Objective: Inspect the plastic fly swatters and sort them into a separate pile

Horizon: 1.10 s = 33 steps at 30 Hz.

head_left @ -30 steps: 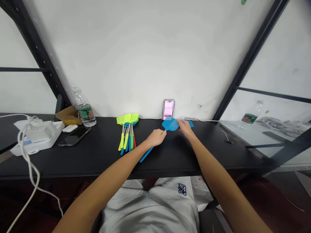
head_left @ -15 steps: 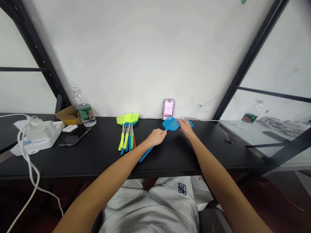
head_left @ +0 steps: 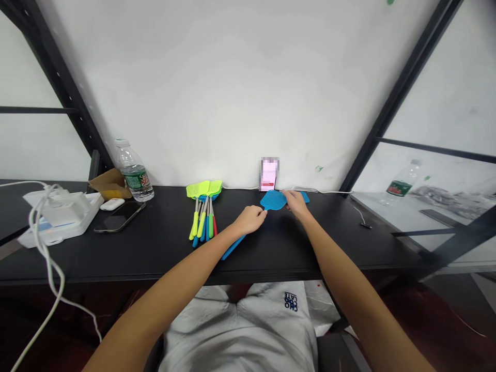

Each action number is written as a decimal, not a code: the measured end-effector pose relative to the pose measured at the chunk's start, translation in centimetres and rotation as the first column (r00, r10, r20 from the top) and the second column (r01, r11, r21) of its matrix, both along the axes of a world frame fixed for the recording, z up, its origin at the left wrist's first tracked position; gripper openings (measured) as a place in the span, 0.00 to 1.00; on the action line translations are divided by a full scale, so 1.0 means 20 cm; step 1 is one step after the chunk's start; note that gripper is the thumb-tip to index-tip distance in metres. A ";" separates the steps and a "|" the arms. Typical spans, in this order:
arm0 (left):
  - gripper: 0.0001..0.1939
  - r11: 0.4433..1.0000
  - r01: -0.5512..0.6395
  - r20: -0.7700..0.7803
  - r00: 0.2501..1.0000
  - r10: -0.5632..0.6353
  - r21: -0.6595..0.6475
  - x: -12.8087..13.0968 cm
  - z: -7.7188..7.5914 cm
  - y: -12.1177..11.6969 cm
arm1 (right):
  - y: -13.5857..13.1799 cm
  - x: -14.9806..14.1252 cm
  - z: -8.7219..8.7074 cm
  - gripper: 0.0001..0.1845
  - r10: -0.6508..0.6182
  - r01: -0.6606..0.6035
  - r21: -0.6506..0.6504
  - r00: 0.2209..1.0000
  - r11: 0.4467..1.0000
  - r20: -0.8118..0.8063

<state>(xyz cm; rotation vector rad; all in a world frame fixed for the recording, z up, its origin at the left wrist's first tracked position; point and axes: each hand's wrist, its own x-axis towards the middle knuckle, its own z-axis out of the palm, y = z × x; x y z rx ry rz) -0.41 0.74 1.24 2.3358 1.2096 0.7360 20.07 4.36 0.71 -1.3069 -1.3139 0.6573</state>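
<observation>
A blue fly swatter is held over the black table, its mesh head between my two hands. My left hand is closed at the neck, just below the head, and a blue handle shows under my left forearm. With fingers and thumb, my right hand pinches the right edge of the head. Another flat blue piece sticks out beyond my right hand; most of it is hidden. To the left lies a bunch of fly swatters with yellow, blue, green and red handles.
A lit phone leans on the wall behind the swatter. At left are a water bottle, a cardboard box, a dark phone, a white earphone case and a white charger with cables. Metal frames flank the table.
The swatter head has tipped and dropped slightly, so more of the lit phone's lower edge shows behind it. Both hands keep their grip in nearly the same place.
</observation>
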 end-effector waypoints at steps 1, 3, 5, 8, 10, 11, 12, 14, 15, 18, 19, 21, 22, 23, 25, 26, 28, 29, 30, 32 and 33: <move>0.19 1.000 0.009 -0.005 1.000 -0.009 0.004 0.00 0.00 0.00 | 0.00 0.00 -0.01 0.19 0.000 0.000 -0.003 1.000 1.000 0.002; 0.18 1.000 0.022 -0.005 1.000 -0.022 0.002 0.00 0.00 0.00 | 0.01 0.00 -0.02 0.18 0.007 -0.007 -0.004 1.000 1.000 0.005; 0.18 1.000 0.022 -0.003 1.000 -0.022 -0.003 0.00 0.00 0.00 | 0.02 0.00 -0.03 0.18 0.016 -0.016 -0.008 1.000 1.000 0.011; 0.18 1.000 0.015 -0.002 1.000 -0.015 -0.001 0.00 -0.01 0.00 | 0.03 0.01 -0.03 0.17 0.020 -0.020 -0.009 0.999 1.000 0.031; 0.18 1.000 0.018 0.002 1.000 -0.018 0.000 -0.01 -0.01 0.01 | 0.04 0.02 -0.04 0.18 0.021 -0.021 -0.005 0.998 1.000 0.054; 0.18 1.000 0.020 0.002 1.000 -0.020 -0.001 -0.01 -0.01 0.01 | 0.04 0.03 -0.04 0.18 0.024 -0.024 -0.003 0.998 1.000 0.064; 0.18 1.000 0.021 0.000 1.000 -0.021 -0.002 0.00 0.00 0.01 | 0.04 0.03 -0.04 0.18 0.029 -0.029 -0.002 0.997 1.000 0.073; 0.18 1.000 0.019 -0.007 1.000 -0.019 -0.006 0.00 0.00 0.00 | 0.05 0.04 -0.04 0.19 0.050 -0.050 -0.009 0.995 0.999 0.083; 0.18 1.000 0.017 -0.010 1.000 -0.017 -0.006 0.00 0.00 0.00 | 0.05 0.04 -0.04 0.20 0.064 -0.063 -0.014 0.995 0.998 0.082; 0.18 1.000 0.007 -0.006 1.000 -0.007 0.006 0.00 0.00 0.01 | 0.05 0.04 -0.04 0.21 0.109 -0.108 -0.038 0.993 0.993 0.036; 0.17 1.000 0.005 -0.002 1.000 -0.005 0.016 0.00 0.00 0.01 | 0.05 0.03 -0.05 0.22 0.122 -0.122 -0.046 0.993 0.992 0.007; 0.17 0.999 0.003 0.008 1.000 -0.003 0.037 0.00 0.00 0.01 | 0.06 0.03 -0.05 0.22 0.137 -0.139 -0.059 0.989 0.988 -0.048; 0.17 0.999 0.004 0.014 1.000 -0.004 0.047 0.00 0.00 0.01 | 0.06 0.03 -0.05 0.22 0.140 -0.144 -0.066 0.988 0.987 -0.066; 0.17 0.998 0.004 0.020 1.000 -0.005 0.055 0.00 0.00 0.01 | 0.06 0.03 -0.05 0.22 0.139 -0.145 -0.071 0.987 0.987 -0.076; 0.17 0.998 0.003 0.030 1.000 -0.005 0.058 0.00 -0.01 0.02 | 0.07 0.04 -0.06 0.22 0.135 -0.142 -0.080 0.987 0.987 -0.087; 0.17 0.999 0.004 0.036 0.999 -0.006 0.054 0.00 -0.01 0.02 | 0.08 0.04 -0.06 0.22 0.133 -0.141 -0.084 0.987 0.986 -0.091; 0.17 0.999 0.006 0.049 0.999 -0.008 0.041 0.01 -0.01 0.02 | 0.09 0.05 -0.07 0.23 0.133 -0.142 -0.088 0.986 0.986 -0.099; 0.17 0.999 0.007 0.056 0.998 -0.009 0.034 0.01 -0.01 0.02 | 0.09 0.05 -0.07 0.24 0.136 -0.145 -0.088 0.985 0.986 -0.102; 0.17 1.000 0.009 0.063 0.998 -0.011 0.029 0.01 -0.01 0.02 | 0.09 0.05 -0.07 0.24 0.138 -0.147 -0.086 0.985 0.985 -0.104; 0.17 1.000 0.008 0.074 0.997 -0.009 0.018 0.01 0.00 0.01 | 0.10 0.06 -0.08 0.25 0.141 -0.149 -0.078 0.985 0.986 -0.102; 0.17 1.000 0.008 0.079 0.997 -0.009 0.010 0.01 0.00 0.01 | 0.10 0.06 -0.08 0.25 0.140 -0.147 -0.072 0.985 0.986 -0.100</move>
